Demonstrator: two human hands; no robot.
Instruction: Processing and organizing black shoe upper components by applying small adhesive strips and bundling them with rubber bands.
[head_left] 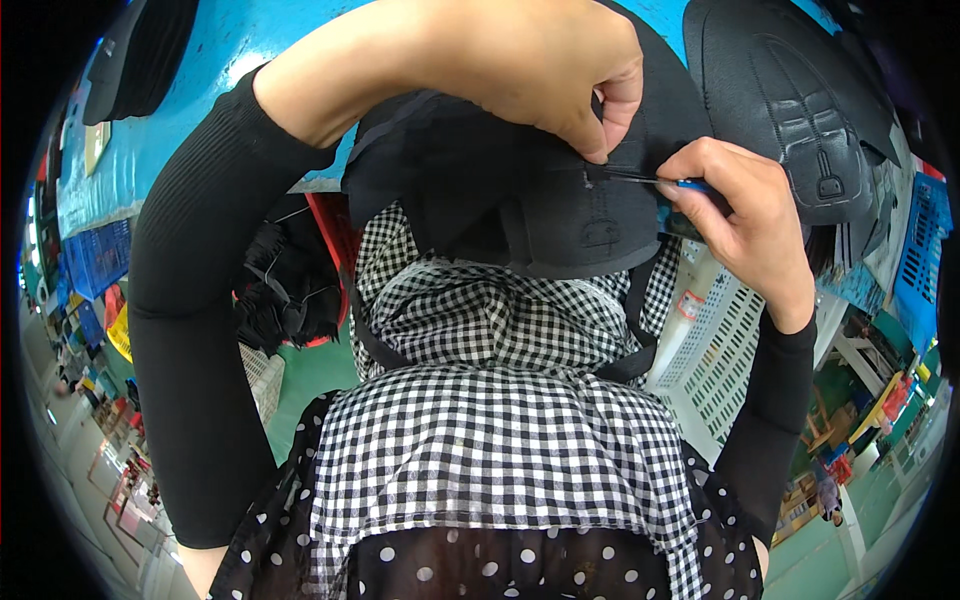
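Observation:
A black padded piece (600, 232) with stitched, embossed outlines lies across my lap and the table's edge. My left hand (575, 75) arches over it, thumb and fingertips pinched together on the black material. From the right, my right hand (742, 200) grips a thin pointed metal tool with a blue handle (690, 185). Its tip touches the piece just below my left fingertips, beside a small light mark. What lies under the tip is too small to make out.
More black molded pieces (745, 75) are stacked at the right on the blue table (235, 65), others at the far left. Below stand a red container (335, 225) holding black pieces and a pale perforated crate (715, 350). Blue crates (97, 258) stand at the sides.

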